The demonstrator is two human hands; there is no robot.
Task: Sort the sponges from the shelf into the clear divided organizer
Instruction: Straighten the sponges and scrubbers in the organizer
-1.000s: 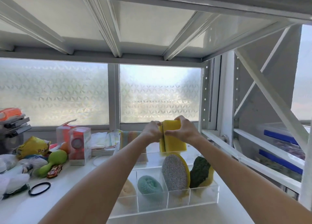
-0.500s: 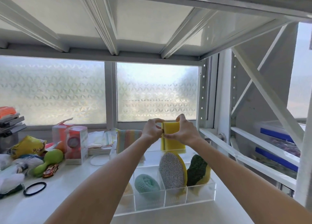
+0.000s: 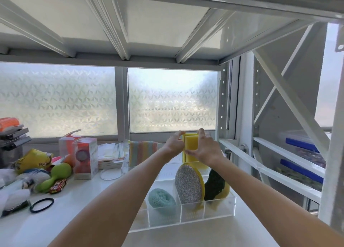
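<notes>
Both hands grip a pair of yellow rectangular sponges (image 3: pixel 191 144), held upright above the back of the clear divided organizer (image 3: pixel 219 212). My left hand (image 3: pixel 175 142) pinches their left edge and my right hand (image 3: pixel 206 148) covers the right side. In the organizer's front compartments sit a teal round scrubber (image 3: pixel 161 200), a silver-faced oval sponge with a yellow back (image 3: pixel 188 185) and a dark green scouring sponge on yellow foam (image 3: pixel 214 185). A striped pastel sponge (image 3: pixel 142 150) stands behind the organizer to the left.
On the white shelf at left lie a pink box (image 3: pixel 84 153), a green toy (image 3: pixel 54 176), a yellow bag (image 3: pixel 32 160), a black hair band (image 3: pixel 41 204) and white cloths. Frosted windows close the back. White shelf struts and blue-lidded bins (image 3: pixel 301 153) stand at right.
The hands with the yellow sponges have stayed over the organizer's back while shifting slightly; my right hand's fingers now lie further across the sponge face. The view tilted a little.
</notes>
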